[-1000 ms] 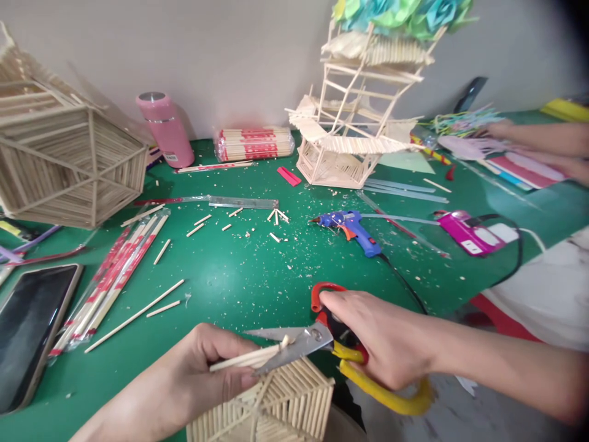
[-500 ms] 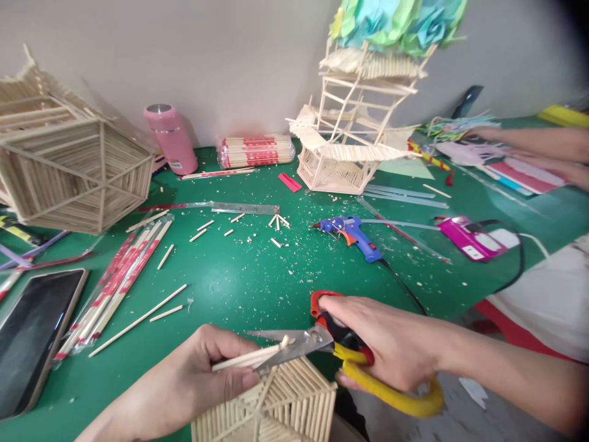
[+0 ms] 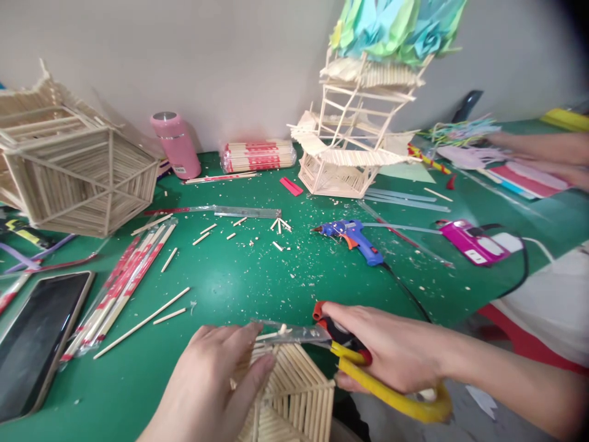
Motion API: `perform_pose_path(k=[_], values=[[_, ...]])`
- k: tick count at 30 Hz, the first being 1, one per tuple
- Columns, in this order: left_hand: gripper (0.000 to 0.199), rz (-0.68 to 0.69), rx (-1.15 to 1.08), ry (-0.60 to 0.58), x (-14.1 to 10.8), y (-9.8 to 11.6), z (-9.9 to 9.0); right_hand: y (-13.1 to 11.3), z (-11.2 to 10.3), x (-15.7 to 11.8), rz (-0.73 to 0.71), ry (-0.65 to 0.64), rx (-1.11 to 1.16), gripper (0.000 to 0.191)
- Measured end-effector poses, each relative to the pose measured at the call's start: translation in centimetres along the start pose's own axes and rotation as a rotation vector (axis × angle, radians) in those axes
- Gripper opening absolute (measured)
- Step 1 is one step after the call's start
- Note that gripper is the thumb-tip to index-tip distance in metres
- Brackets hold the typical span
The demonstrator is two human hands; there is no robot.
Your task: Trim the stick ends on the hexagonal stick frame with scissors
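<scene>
My right hand (image 3: pixel 386 347) is wrapped round scissors (image 3: pixel 391 393) with yellow and orange handles. Their blades point left, level with the tip of a thin wooden stick (image 3: pixel 269 334). At the other end of that stick are the fingers of my left hand (image 3: pixel 216 374), curled with the thumb lower down; their grip is partly hidden. Beneath both hands lies a many-sided panel of wooden sticks (image 3: pixel 304 393), its ribs meeting near the middle. My left hand covers its left part.
A blue glue gun (image 3: pixel 352 236) lies beyond the scissors, cabled rightwards. Cut sticks (image 3: pixel 205 233) and wrapped chopsticks (image 3: pixel 124 282) are scattered left, beside a phone (image 3: pixel 41 331). Stick structures (image 3: pixel 338 162), a pink bottle (image 3: pixel 175 144) and a purple power strip (image 3: pixel 473 242) stand around. Another person's hands (image 3: pixel 534 153) work far right.
My left hand has shifted right and turned over the panel, its thumb now apart from the index finger. The scissor blades have come closer together. The whole view has moved slightly.
</scene>
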State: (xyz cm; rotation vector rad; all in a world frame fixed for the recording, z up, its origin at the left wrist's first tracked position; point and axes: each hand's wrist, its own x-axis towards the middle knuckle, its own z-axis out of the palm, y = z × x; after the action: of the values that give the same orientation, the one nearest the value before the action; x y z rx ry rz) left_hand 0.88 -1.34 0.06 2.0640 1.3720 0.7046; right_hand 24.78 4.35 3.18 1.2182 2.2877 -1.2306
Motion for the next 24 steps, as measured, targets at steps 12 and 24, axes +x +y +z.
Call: perform_pose_path(k=[12, 24], values=[[0.027, -0.019, 0.224, 0.337, -1.4, 0.4, 5.1, -0.1, 0.6, -0.5, 0.1, -0.007, 0.017, 0.037], [0.023, 0.091, 0.325, 0.323, -1.8, -0.2, 5.0, 0.6, 1.2, -0.8, 0.073, 0.013, 0.028, 0.039]])
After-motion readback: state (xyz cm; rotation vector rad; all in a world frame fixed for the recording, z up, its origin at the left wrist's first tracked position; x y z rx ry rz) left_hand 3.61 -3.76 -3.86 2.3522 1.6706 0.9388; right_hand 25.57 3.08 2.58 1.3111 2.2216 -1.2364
